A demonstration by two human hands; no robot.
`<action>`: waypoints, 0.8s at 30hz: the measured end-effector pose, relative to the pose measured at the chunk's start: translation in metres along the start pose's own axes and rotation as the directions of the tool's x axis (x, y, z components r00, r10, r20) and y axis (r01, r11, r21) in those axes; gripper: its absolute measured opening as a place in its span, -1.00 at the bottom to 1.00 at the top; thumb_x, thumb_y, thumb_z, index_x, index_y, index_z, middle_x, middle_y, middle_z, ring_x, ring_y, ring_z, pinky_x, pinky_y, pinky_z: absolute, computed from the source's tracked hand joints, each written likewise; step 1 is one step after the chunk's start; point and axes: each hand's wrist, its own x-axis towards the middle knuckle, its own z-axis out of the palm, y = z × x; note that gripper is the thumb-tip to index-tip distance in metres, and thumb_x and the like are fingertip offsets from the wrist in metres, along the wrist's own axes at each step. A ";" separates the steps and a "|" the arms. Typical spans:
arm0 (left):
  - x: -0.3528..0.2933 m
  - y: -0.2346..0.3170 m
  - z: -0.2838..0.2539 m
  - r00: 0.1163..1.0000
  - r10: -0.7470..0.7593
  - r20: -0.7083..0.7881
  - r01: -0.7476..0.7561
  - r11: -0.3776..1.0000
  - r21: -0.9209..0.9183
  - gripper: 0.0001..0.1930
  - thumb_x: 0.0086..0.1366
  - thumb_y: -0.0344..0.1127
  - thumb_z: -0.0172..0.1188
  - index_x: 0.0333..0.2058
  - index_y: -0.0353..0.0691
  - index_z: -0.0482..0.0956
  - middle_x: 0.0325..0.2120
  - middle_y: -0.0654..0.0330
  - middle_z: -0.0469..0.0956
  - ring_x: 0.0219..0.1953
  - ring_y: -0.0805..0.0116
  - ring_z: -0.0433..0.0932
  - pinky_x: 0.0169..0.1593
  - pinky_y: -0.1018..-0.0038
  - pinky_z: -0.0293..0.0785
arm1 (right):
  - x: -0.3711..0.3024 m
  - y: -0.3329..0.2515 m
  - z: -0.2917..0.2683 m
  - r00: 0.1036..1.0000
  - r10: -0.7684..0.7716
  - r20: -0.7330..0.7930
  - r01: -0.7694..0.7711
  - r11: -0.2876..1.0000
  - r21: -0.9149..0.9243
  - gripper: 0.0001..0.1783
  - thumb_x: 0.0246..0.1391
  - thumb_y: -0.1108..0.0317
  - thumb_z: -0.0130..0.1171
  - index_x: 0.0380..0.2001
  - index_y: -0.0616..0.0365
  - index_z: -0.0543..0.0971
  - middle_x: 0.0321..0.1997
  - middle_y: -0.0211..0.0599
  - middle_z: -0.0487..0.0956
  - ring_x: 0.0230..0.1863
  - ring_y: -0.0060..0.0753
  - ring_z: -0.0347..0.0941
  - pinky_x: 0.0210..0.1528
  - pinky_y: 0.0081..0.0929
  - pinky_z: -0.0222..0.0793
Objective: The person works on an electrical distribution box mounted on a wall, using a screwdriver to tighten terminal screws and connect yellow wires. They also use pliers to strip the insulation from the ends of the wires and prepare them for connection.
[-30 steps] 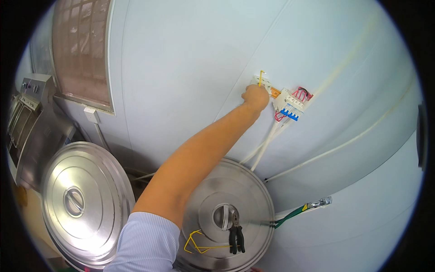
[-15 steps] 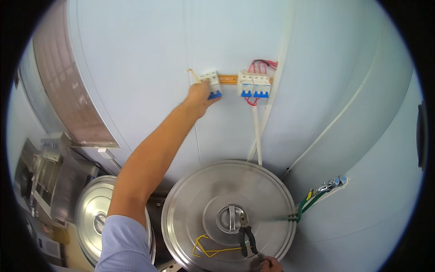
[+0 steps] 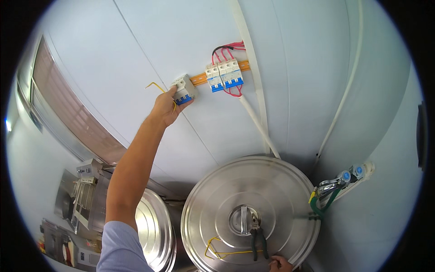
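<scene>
High on the wall, my left hand (image 3: 166, 109) grips a white circuit breaker (image 3: 183, 89) with blue switches, at the left end of an orange mounting rail (image 3: 198, 80). A bent yellow wire (image 3: 156, 85) passes behind that hand, its ends showing above and below the fingers. My right hand (image 3: 280, 264) is low at the front edge of a large steel lid (image 3: 208, 195), fingers curled; whatever they hold is hidden. Just left of it lie pliers with black handles (image 3: 258, 240), jaws against the lid's handle. Another bent yellow wire (image 3: 231, 252) lies on the lid, running to the pliers.
More circuit breakers (image 3: 224, 75) with red wires sit on the rail, beside a white conduit (image 3: 253, 59). A second lidded steel pot (image 3: 152, 226) stands left of the large one. Taps with a green hose (image 3: 333, 195) project from the right wall. Kitchen equipment (image 3: 84, 195) stands at left.
The view has tilted and shifted, so wall and pots sit differently. My left hand still grips the breaker. My right hand shows slightly more beside the pliers.
</scene>
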 end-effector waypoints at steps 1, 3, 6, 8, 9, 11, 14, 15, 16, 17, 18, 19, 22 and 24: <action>-0.001 0.000 0.002 1.000 0.003 -0.009 -0.003 1.000 0.010 -0.52 0.57 -0.19 -0.26 0.25 -0.47 0.11 0.14 -0.15 0.29 0.15 -0.01 0.46 0.15 0.19 0.64 | 0.001 0.001 0.000 1.000 -0.010 -0.004 0.010 1.000 0.002 -0.72 0.19 0.29 0.10 -0.09 0.10 0.65 -0.34 -0.08 0.66 -0.32 -0.07 0.59 -0.19 -0.24 0.50; -0.001 0.000 0.003 1.000 0.006 -0.016 -0.006 1.000 0.022 -0.53 0.57 -0.19 -0.26 0.25 -0.46 0.12 0.13 -0.15 0.30 0.14 -0.01 0.47 0.15 0.19 0.64 | 0.002 0.011 0.001 0.998 -0.058 -0.013 0.058 0.998 0.003 -0.71 0.20 0.28 0.10 -0.08 0.10 0.65 -0.33 -0.07 0.67 -0.30 -0.03 0.60 -0.17 -0.22 0.50; -0.001 0.000 0.002 1.000 0.010 -0.011 -0.009 1.000 0.026 -0.54 0.57 -0.19 -0.26 0.24 -0.45 0.13 0.12 -0.14 0.31 0.12 0.00 0.49 0.15 0.21 0.64 | 0.004 0.017 0.002 0.995 -0.098 -0.014 0.098 0.995 0.017 -0.70 0.21 0.27 0.10 -0.07 0.13 0.64 -0.33 -0.07 0.66 -0.32 -0.03 0.60 -0.19 -0.20 0.50; -0.001 0.000 0.002 1.000 0.020 -0.013 -0.020 1.000 0.024 -0.54 0.57 -0.19 -0.26 0.24 -0.45 0.13 0.11 -0.14 0.32 0.11 0.00 0.50 0.15 0.22 0.64 | 0.003 0.017 0.000 0.996 -0.089 -0.002 0.089 0.996 0.031 -0.70 0.22 0.26 0.10 -0.07 0.15 0.64 -0.35 -0.07 0.66 -0.34 -0.05 0.60 -0.22 -0.21 0.50; -0.001 0.001 0.002 1.000 0.025 -0.008 -0.025 0.999 0.030 -0.54 0.57 -0.19 -0.26 0.24 -0.45 0.13 0.11 -0.14 0.32 0.11 0.01 0.50 0.15 0.22 0.64 | 0.003 0.017 0.000 0.997 -0.076 0.010 0.076 0.997 0.035 -0.70 0.22 0.26 0.10 -0.08 0.16 0.64 -0.35 -0.07 0.66 -0.36 -0.06 0.59 -0.23 -0.21 0.50; -0.002 0.003 0.002 0.999 0.035 0.001 -0.035 0.998 0.045 -0.53 0.57 -0.18 -0.25 0.23 -0.47 0.14 0.11 -0.14 0.33 0.11 0.01 0.50 0.14 0.22 0.64 | 0.005 0.019 0.001 0.997 -0.081 0.015 0.080 0.995 0.054 -0.70 0.23 0.26 0.09 -0.08 0.17 0.64 -0.37 -0.07 0.65 -0.40 -0.09 0.58 -0.27 -0.22 0.50; -0.002 0.005 0.004 0.999 0.031 0.009 -0.032 0.995 0.097 -0.53 0.57 -0.18 -0.25 0.23 -0.48 0.14 0.10 -0.13 0.34 0.11 0.03 0.50 0.15 0.22 0.64 | 0.004 0.025 0.002 0.995 -0.103 0.007 0.103 0.992 0.080 -0.70 0.24 0.26 0.08 -0.08 0.16 0.64 -0.39 -0.08 0.64 -0.48 -0.15 0.56 -0.32 -0.25 0.49; -0.002 0.005 0.004 0.999 0.034 0.014 -0.036 0.994 0.104 -0.52 0.57 -0.18 -0.25 0.23 -0.49 0.14 0.10 -0.13 0.34 0.09 0.04 0.51 0.13 0.24 0.65 | 0.004 0.026 0.002 0.996 -0.091 0.014 0.090 0.993 0.083 -0.70 0.25 0.26 0.07 -0.08 0.16 0.64 -0.40 -0.09 0.64 -0.50 -0.17 0.55 -0.34 -0.25 0.48; -0.002 0.005 0.003 0.999 0.037 0.019 -0.039 0.993 0.112 -0.52 0.57 -0.17 -0.25 0.23 -0.50 0.13 0.10 -0.13 0.34 0.08 0.06 0.52 0.11 0.26 0.66 | 0.004 0.027 0.002 0.997 -0.078 0.021 0.076 0.993 0.086 -0.70 0.25 0.27 0.07 -0.08 0.16 0.64 -0.40 -0.09 0.64 -0.52 -0.19 0.54 -0.35 -0.26 0.47; -0.001 0.005 0.003 0.999 0.040 0.024 -0.042 0.992 0.119 -0.51 0.57 -0.17 -0.25 0.23 -0.51 0.13 0.10 -0.13 0.35 0.07 0.07 0.52 0.09 0.28 0.67 | 0.004 0.028 0.002 0.997 -0.074 0.028 0.072 0.995 0.074 -0.70 0.26 0.27 0.06 -0.07 0.16 0.63 -0.41 -0.10 0.64 -0.53 -0.21 0.54 -0.36 -0.26 0.47; -0.001 0.005 0.004 0.999 0.041 0.012 -0.042 0.991 0.126 -0.51 0.57 -0.17 -0.25 0.23 -0.51 0.13 0.10 -0.13 0.35 0.07 0.07 0.52 0.09 0.28 0.67 | 0.003 0.030 0.003 0.997 -0.068 0.036 0.066 0.996 0.062 -0.70 0.26 0.27 0.06 -0.06 0.17 0.63 -0.42 -0.11 0.63 -0.54 -0.23 0.53 -0.37 -0.26 0.47; -0.002 0.005 0.005 0.999 0.042 0.000 -0.042 0.990 0.132 -0.51 0.57 -0.17 -0.25 0.23 -0.51 0.12 0.09 -0.13 0.34 0.07 0.08 0.52 0.09 0.27 0.67 | 0.003 0.032 0.003 0.997 -0.061 0.043 0.059 0.997 0.049 -0.69 0.27 0.27 0.05 -0.06 0.17 0.62 -0.43 -0.11 0.63 -0.55 -0.25 0.53 -0.38 -0.26 0.46; -0.003 0.004 0.008 0.999 0.045 -0.022 -0.041 0.989 0.140 -0.51 0.57 -0.17 -0.25 0.23 -0.52 0.12 0.09 -0.13 0.34 0.07 0.08 0.51 0.10 0.27 0.67 | 0.003 0.030 0.002 0.996 -0.071 0.053 0.067 0.996 0.060 -0.69 0.28 0.27 0.04 -0.04 0.19 0.61 -0.44 -0.13 0.63 -0.56 -0.27 0.52 -0.40 -0.29 0.46; -0.003 0.004 0.009 0.999 0.041 -0.033 -0.036 0.990 0.136 -0.51 0.57 -0.17 -0.26 0.23 -0.50 0.12 0.10 -0.13 0.33 0.08 0.06 0.51 0.12 0.26 0.66 | 0.003 0.030 0.002 0.996 -0.054 0.066 0.048 0.995 0.084 -0.68 0.29 0.26 0.03 -0.04 0.20 0.61 -0.43 -0.14 0.63 -0.56 -0.27 0.52 -0.40 -0.29 0.46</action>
